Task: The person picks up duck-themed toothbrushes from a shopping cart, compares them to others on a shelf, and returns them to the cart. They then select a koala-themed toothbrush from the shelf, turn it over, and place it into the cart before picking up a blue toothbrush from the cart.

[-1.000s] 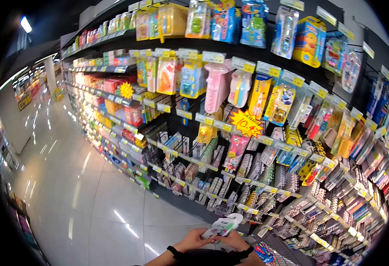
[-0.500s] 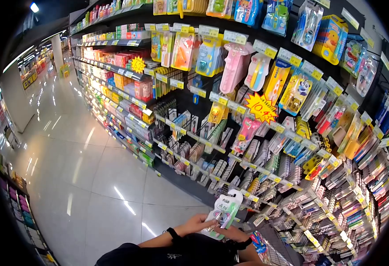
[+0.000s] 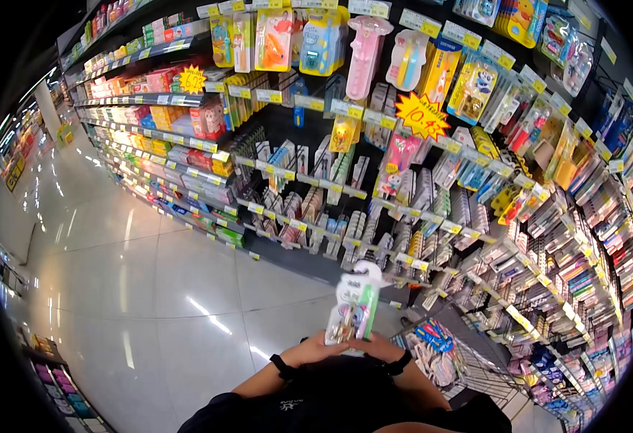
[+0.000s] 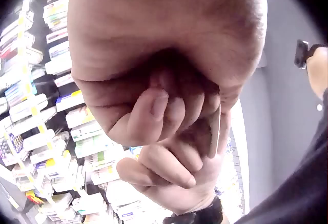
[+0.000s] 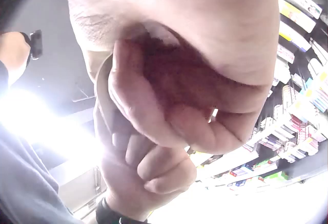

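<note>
In the head view I hold a white blister pack [image 3: 354, 303] upright in front of my body. It has a wavy, animal-like outline, a hook at the top and a green strip down its right side. My left hand [image 3: 311, 351] grips its lower left edge, and my right hand [image 3: 380, 348] the lower right. From the left wrist, curled fingers of both hands show below the palm, with a thin edge of the pack [image 4: 216, 131] between them. The right wrist view has the same thin edge [image 5: 104, 88] beside curled fingers; the pack's front is hidden there.
A wire shopping cart [image 3: 486, 375] with colourful packs [image 3: 435, 335] inside stands at my right. Ahead, a shelf wall carries hanging toothbrush packs [image 3: 407, 61] and a yellow price sign [image 3: 422, 115]. A tiled aisle floor [image 3: 150, 289] runs along the left, past a low shelf [image 3: 64, 386].
Both hands keep hold of the blister pack, which has risen and turned from tilted to nearly upright, facing me. The head view has dipped lower, bringing more of the cart into sight.
</note>
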`<state>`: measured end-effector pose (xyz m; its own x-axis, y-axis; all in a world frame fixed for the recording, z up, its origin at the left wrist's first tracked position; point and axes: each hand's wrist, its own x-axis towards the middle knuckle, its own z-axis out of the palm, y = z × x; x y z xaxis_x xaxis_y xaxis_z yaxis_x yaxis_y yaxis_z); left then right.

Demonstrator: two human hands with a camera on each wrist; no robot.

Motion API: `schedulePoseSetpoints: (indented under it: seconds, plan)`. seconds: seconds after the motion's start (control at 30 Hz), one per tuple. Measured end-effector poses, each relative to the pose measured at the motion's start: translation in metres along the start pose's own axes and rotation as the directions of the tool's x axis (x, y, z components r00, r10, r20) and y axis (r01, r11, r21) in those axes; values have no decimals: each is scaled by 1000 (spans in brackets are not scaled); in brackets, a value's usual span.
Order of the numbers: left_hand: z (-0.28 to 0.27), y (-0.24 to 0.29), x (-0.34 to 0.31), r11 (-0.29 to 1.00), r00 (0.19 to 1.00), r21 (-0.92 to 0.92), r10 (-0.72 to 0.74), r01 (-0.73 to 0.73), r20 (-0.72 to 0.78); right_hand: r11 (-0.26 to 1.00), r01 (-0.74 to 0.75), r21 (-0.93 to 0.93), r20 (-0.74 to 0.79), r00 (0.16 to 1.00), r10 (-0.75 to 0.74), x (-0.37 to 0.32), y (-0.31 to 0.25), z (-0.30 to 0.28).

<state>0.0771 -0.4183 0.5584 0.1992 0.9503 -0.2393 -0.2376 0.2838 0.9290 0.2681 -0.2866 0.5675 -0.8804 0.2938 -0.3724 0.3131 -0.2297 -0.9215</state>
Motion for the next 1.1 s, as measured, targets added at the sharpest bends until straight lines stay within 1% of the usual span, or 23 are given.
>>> schedulePoseSetpoints:
  seconds: [0.03,0.07,0.1,0.13,0.17,0.2,0.23,0.3,0.33,0.37,0.43,0.47,0.5,0.57,0.6,0.67,0.7,0.77,0.83,0.9,0.97,1.0,1.1]
  plan:
    - [5,-2,-8,1000,999,15,21,-21,-46,987,-162,11,82,984,160,-5,-5,2]
    - [13,-1,-16,995,992,-8,101,-102,-78,998,-33,51,110,994,28,-11,-15,13]
    - [19,-6,-21,996,992,-8,93,-94,-83,991,98,94,130,985,-110,-17,-23,24]
    - [24,-14,-24,984,977,10,180,-180,-110,990,96,102,134,985,-109,-18,-19,29]
    - [32,-21,-30,964,955,30,264,-263,-134,972,231,47,129,963,-235,-17,-8,32]
    - [38,-21,-38,978,969,56,208,-203,-136,932,362,-9,127,925,-358,-21,0,35]
    - [45,-22,-44,980,971,57,198,-192,-131,932,361,0,119,926,-359,-29,6,36]
    - [63,-21,-54,991,982,67,126,-118,-139,979,201,-1,160,967,-199,-49,13,38]
    - [79,-19,-59,984,972,81,168,-157,-166,971,235,44,157,958,-239,-59,20,41]
    - [89,-28,-64,985,974,93,160,-147,-161,968,246,55,150,956,-251,-74,26,45]
    - [106,-58,-71,987,982,148,88,-64,-166,988,150,22,172,973,-152,-107,32,47]
    - [126,-45,-76,971,975,175,183,-161,-122,918,384,-99,141,919,-369,-124,33,53]
    - [136,-60,-76,975,973,130,198,-183,-116,914,404,-42,69,914,-401,-138,41,61]
    - [155,-70,-83,985,986,75,158,-154,-50,958,240,156,64,966,-252,-165,66,67]
    - [162,-73,-90,986,986,77,154,-149,-61,957,239,162,74,965,-253,-178,74,73]
    - [175,-79,-100,978,996,197,63,-74,59,955,258,149,29,964,-265,-203,84,82]
    - [182,-81,-102,978,996,196,64,-73,55,955,256,149,33,964,-264,-213,88,84]
    - [194,-88,-104,978,991,182,89,-106,98,951,291,106,6,956,-294,-227,94,89]
    - [203,-93,-105,975,989,187,98,-118,115,953,285,101,12,958,-287,-239,97,92]
    - [214,-96,-102,971,984,183,131,-152,119,959,279,53,-32,960,-278,-251,104,93]
    - [221,-94,-105,954,968,217,169,-208,185,946,281,160,-60,960,-275,-264,99,100]
    - [222,-94,-106,944,963,259,146,-203,226,945,296,142,-59,955,-291,-267,104,102]
    - [229,-107,-103,933,956,269,180,-241,234,941,315,123,-63,949,-309,-274,108,103]
